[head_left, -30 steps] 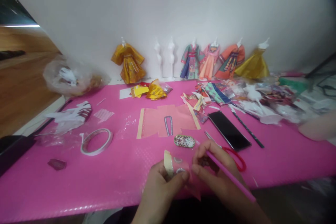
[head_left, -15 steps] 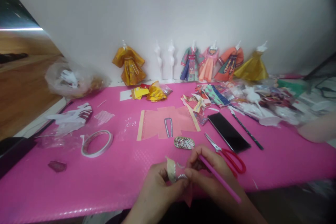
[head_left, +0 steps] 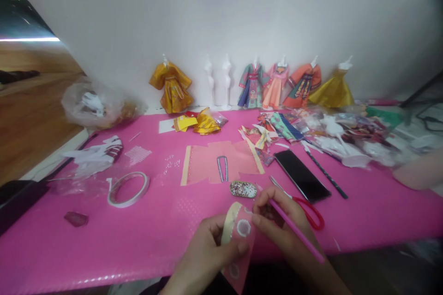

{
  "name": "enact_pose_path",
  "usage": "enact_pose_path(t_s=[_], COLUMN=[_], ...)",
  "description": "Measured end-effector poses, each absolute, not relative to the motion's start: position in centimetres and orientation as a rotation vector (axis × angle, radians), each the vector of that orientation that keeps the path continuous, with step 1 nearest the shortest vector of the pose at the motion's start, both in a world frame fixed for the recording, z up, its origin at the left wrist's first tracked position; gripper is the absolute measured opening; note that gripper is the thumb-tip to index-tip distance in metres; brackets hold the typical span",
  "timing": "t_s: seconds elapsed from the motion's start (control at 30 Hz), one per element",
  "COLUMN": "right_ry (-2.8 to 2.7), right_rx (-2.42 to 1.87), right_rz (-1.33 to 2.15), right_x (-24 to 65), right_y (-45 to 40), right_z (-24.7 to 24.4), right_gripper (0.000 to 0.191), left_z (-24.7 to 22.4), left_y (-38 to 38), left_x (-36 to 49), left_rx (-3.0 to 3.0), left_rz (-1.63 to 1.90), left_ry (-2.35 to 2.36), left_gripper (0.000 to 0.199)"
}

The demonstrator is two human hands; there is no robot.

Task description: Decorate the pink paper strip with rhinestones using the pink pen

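Near the table's front edge, my left hand (head_left: 211, 249) pinches a pink fabric piece (head_left: 245, 242) with a cream band and white ring motifs. Its thumb lies across the front, and the lower end hangs down. My right hand (head_left: 282, 216) is closed around a slim pink pencil-like stick (head_left: 298, 233), whose tip points up and left. The right fingertips are at the fabric's upper right edge; whether they touch it I cannot tell. Just beyond them lies an oval dish of small sparkling beads (head_left: 242, 189). Red-handled scissors (head_left: 308, 209) are partly hidden behind my right hand.
A flat pink garment piece (head_left: 200, 163) lies mid-table with a beaded loop (head_left: 222, 168) on it. Right of it are a phone (head_left: 302, 175) and a heap of fabric scraps (head_left: 332, 133). A tape roll (head_left: 128, 189) lies left. Dressed doll forms (head_left: 171, 85) line the wall.
The fabric piece has been unfolded and raised upright in my left hand, so more ring motifs show. My right hand, with the pink stick, has shifted slightly right and up.
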State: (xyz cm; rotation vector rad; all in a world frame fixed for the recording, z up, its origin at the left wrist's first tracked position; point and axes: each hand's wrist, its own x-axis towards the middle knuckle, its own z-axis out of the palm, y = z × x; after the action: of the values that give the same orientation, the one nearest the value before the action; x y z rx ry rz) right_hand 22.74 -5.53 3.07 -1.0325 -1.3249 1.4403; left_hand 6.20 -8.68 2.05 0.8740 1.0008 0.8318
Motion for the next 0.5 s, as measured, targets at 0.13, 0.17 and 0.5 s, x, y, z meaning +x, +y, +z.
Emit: enact_pose_path(t_s=[0.13, 0.17, 0.5], right_ry=[-1.320, -1.322, -1.364], right_rx=[-1.026, -1.027, -1.017], right_rz=[1.458, 1.454, 1.386], right_x=[22.5, 22.4, 22.4], right_y=[-5.7, -5.7, -5.9], right_z=[3.2, 3.3, 3.1], right_gripper=[0.018, 0.018, 0.016], left_z=[2.7, 2.7, 1.9], left_y=[-8.7, -8.8, -9.5], left_x=[6.3, 6.5, 7.7], left_rx=[0.811, 0.774, 0.596], left_rz=[0.906, 0.923, 1.032], left_ry=[0.945, 0.902, 0.922], left_gripper=[0.025, 0.025, 0.028])
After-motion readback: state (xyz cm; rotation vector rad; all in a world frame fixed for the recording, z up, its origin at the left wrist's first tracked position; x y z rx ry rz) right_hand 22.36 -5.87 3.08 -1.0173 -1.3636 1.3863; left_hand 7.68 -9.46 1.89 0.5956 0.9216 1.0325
